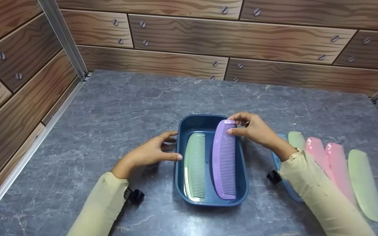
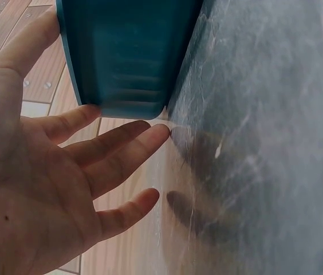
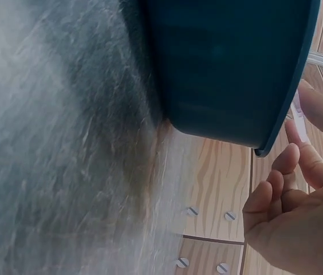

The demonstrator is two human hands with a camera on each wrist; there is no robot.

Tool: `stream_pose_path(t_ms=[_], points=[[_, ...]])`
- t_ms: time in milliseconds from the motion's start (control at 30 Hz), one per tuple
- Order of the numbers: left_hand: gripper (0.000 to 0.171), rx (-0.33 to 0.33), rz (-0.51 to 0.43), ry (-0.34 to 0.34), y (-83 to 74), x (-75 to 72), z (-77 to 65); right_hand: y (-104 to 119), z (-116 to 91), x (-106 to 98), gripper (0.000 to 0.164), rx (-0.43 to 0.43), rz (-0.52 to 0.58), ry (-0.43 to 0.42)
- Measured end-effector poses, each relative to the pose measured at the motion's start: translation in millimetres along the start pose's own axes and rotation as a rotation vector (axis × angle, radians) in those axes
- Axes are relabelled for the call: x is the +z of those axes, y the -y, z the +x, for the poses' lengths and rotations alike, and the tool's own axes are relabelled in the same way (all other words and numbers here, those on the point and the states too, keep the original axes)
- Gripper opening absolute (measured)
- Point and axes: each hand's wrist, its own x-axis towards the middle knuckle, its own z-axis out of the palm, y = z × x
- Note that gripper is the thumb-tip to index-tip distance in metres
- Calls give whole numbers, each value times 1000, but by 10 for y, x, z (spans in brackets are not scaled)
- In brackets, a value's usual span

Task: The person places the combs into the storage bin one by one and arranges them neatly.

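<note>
A dark blue plastic tray [image 1: 207,200] stands on the table in the head view. Inside it, toward the left, lies a pale green comb [image 1: 195,167]. My right hand [image 1: 253,129] pinches the upper end of a purple comb [image 1: 221,160] between thumb and fingers, over the tray's right half. My left hand [image 1: 151,150] touches the tray's left rim with its fingers spread. In the left wrist view the thumb and index finger of the left hand [image 2: 52,166] meet the tray rim. The right wrist view shows a sliver of the purple comb [image 3: 299,117] in the fingers.
Right of the tray, partly under the right sleeve, lie pink combs [image 1: 318,152] [image 1: 338,164], green combs [image 1: 295,139] [image 1: 366,183] and a blue object [image 1: 292,190]. Wood-patterned panels [image 1: 208,36] wall the grey marbled table [image 1: 136,98] at the back and left.
</note>
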Motion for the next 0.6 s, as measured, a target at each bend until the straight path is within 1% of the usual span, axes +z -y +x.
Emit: stream_pose_path(t_ms=[200,600], points=[[89,-6,15,-8,-5,-5,4,-43,21,16,37,-48,-4,-12],[88,-3,12,-7,-3,-5,-1,-75,37,42,37,-72,-12,-5]])
